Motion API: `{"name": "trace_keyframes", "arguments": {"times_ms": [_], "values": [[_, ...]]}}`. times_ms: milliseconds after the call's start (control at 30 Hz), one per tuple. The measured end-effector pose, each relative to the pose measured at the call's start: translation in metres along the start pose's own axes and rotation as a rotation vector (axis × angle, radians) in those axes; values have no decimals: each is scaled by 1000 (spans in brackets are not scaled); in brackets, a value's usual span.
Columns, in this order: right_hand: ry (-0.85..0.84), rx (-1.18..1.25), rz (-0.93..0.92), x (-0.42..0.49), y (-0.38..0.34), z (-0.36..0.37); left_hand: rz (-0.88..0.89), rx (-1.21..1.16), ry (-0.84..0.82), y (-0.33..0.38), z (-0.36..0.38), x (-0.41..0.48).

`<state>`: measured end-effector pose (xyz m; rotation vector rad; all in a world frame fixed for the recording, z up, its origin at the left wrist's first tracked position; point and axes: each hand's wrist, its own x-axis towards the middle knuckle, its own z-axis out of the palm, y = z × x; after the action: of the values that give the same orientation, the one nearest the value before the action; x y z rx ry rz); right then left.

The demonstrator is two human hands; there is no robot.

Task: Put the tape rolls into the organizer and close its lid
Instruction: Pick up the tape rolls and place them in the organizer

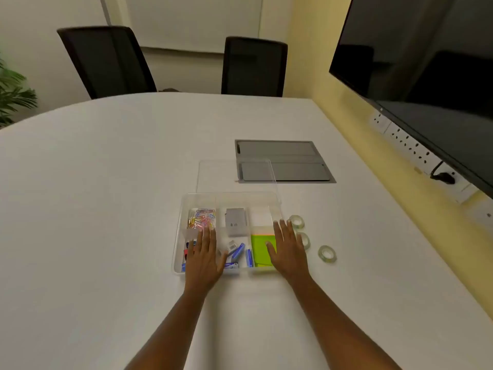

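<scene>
**Both hands flat over the open organizer, tape rolls outside it**

Head view: my left hand (204, 256) hovers palm down over the left side of the clear organizer (178, 245) on the white desk (106, 196), fingers spread wide, grip holding nothing. My right hand (289, 252) is spread the same way over the organizer's right edge, above the green notepad (260, 247), also holding nothing. Three tape rolls (327, 253) lie on the desk just right of the organizer, two partly hidden behind my right hand. The clear lid (234, 176) stands open behind the organizer. Paper clips (202, 217) fill its far left compartment.
</scene>
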<state>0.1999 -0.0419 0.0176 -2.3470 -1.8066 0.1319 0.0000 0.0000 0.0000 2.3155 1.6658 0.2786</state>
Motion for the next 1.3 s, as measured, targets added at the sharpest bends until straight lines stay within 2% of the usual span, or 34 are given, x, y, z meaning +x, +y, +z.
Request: {"name": "trace_keyframes", "arguments": {"times_ms": [267, 833, 967, 1033, 1100, 1167, 1300], "values": [[-98, 38, 98, -22, 2, 30, -37, -11, -28, -7, 25, -8], [-4, 182, 135, -27, -4, 41, -60, -63, -57, -4, 26, 2], [161, 440, 130, -25, 3, 34, -52, -61, -30, 3, 21, 17], [278, 581, 210, -18, 14, 26, -62, -60, -32, 9, 19, 28], [312, 621, 290, -6, 29, 19, -69, -28, -36, 14, 19, 41], [255, 547, 311, 8, 45, 16, -68, -5, -29, 19, 21, 51], [-45, 398, 275, 27, 74, 21, -88, 21, -48, 26, 25, 63]]}}
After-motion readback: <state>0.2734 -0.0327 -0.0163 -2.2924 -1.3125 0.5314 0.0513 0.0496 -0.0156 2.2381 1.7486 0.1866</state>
